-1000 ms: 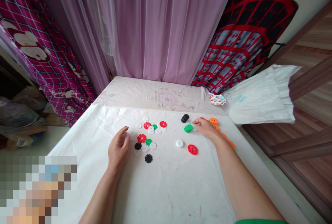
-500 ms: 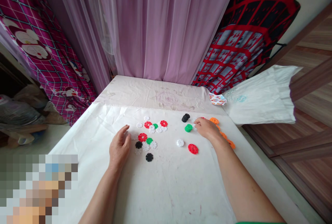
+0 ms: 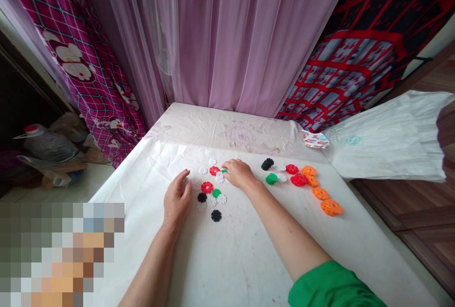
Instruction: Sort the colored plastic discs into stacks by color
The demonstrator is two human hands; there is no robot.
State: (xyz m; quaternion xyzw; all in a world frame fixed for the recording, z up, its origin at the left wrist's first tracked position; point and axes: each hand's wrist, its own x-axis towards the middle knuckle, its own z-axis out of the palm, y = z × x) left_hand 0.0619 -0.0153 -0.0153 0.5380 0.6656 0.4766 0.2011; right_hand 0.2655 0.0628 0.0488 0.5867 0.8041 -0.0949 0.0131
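Note:
My left hand [image 3: 177, 198] rests on the white-covered table at the left of the loose snowflake discs, its thumb and fingers apart with nothing in them. My right hand [image 3: 239, 173] reaches over the far right of these discs. Its curled fingers are at a partly covered green disc [image 3: 223, 171]; whether they grip it is hidden. Around them lie red discs [image 3: 206, 187], white discs [image 3: 212, 200] and black discs [image 3: 216, 215]. Right of my right forearm stand a green stack [image 3: 271, 179], a black stack [image 3: 267, 164], white discs [image 3: 280, 177] and red discs [image 3: 299, 180].
Orange discs [image 3: 332, 207] lie in stacks along the table's right side. A patterned paper piece [image 3: 315, 139] and a white bag [image 3: 391, 136] are at the back right corner. Lilac curtains [image 3: 227, 37] hang behind the table [image 3: 220, 264].
My right hand has moved left from the stacks to the loose discs. My forearm now covers the spot of a white stack and a red stack. The view has shifted left; my left hand stays put.

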